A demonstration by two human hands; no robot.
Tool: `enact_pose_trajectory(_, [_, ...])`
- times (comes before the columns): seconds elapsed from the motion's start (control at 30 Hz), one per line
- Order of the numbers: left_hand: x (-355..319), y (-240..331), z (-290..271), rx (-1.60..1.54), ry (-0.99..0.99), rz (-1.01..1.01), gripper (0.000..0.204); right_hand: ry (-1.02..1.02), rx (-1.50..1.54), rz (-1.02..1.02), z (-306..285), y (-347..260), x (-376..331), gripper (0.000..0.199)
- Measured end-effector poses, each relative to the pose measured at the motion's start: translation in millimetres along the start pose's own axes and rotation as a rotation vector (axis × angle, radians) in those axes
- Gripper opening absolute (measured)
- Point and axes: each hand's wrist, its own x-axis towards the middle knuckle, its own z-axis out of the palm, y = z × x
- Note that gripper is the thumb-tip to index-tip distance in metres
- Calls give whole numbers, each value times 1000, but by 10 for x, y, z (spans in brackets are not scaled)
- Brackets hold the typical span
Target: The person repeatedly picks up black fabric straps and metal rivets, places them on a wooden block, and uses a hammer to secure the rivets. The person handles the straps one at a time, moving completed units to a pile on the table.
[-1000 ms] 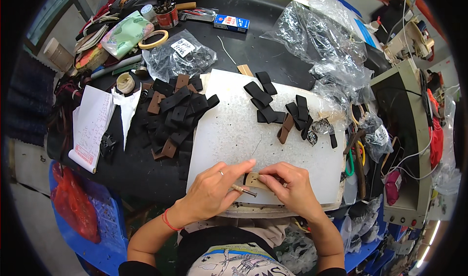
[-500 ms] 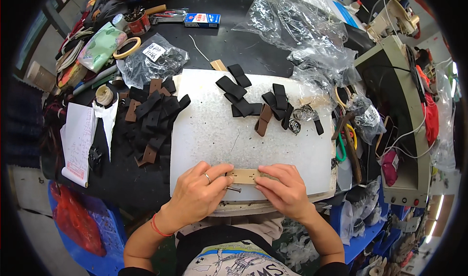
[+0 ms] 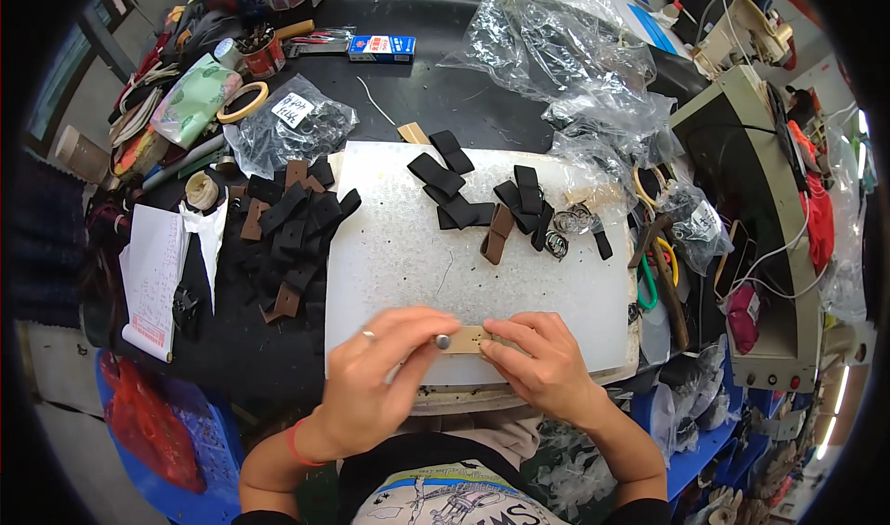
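My left hand (image 3: 382, 358) is closed around a small metal rod (image 3: 443, 341), which looks like a punch. Its round end faces up toward me, over the left part of a tan strip (image 3: 471, 340) with small dark holes. My right hand (image 3: 545, 360) pinches the strip's right end between thumb and fingers, low over the near part of a white board (image 3: 380, 275). The rod's lower end is hidden, so I cannot tell whether it touches the strip.
Black strap loops (image 3: 454, 212), a brown loop (image 3: 498, 235) and metal rings (image 3: 556, 243) lie on the board's far side. Left of it are piled black and brown pieces (image 3: 301, 219) and a notepad (image 3: 151, 265). Green-handled scissors (image 3: 647, 289) lie to the right.
My left hand has turned the metal rod from lying sideways to upright above the strip, its fingers leaving the strip's left end. My right hand stays on the strip.
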Motion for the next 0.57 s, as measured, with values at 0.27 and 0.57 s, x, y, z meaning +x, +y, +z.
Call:
enact_pose_trajectory(0.27, [-42,-293,358,-481,-132,-391,18,0,5,-13,12,18,-5,25])
enact_pose_trajectory(0.57, [-156,-392,414,-278,-138,-252,20,17,18,-7,10,17,5,27])
